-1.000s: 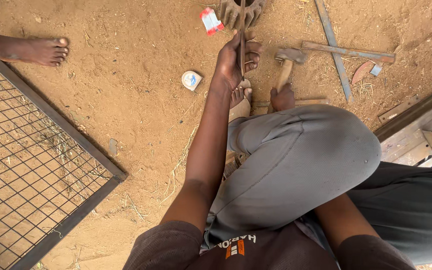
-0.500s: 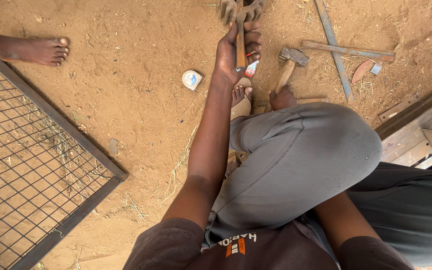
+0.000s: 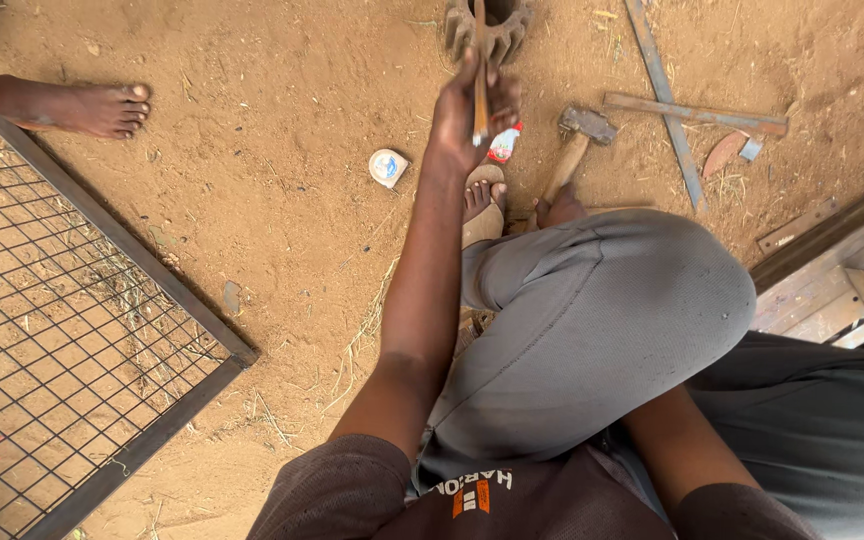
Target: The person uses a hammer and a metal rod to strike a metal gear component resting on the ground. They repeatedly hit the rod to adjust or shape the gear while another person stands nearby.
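Left hand [image 3: 467,115], top centre: clenched on rod [image 3: 479,70] beside gear [image 3: 492,25]. Hammer [image 3: 577,145] untouched. Right hand hidden; grip untellable.

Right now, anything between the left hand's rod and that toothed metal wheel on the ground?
Nothing visible. The left hand grips the thin rod, which runs up to the toothed wheel; the view doesn't settle contact. The small tube and hammer lie nearer the person, off that line.

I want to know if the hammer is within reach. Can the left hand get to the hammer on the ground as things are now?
Probably yes, but not freely: the left hand is closed on a thin rod. The hammer lies close beside it on bare sand, with nothing between.
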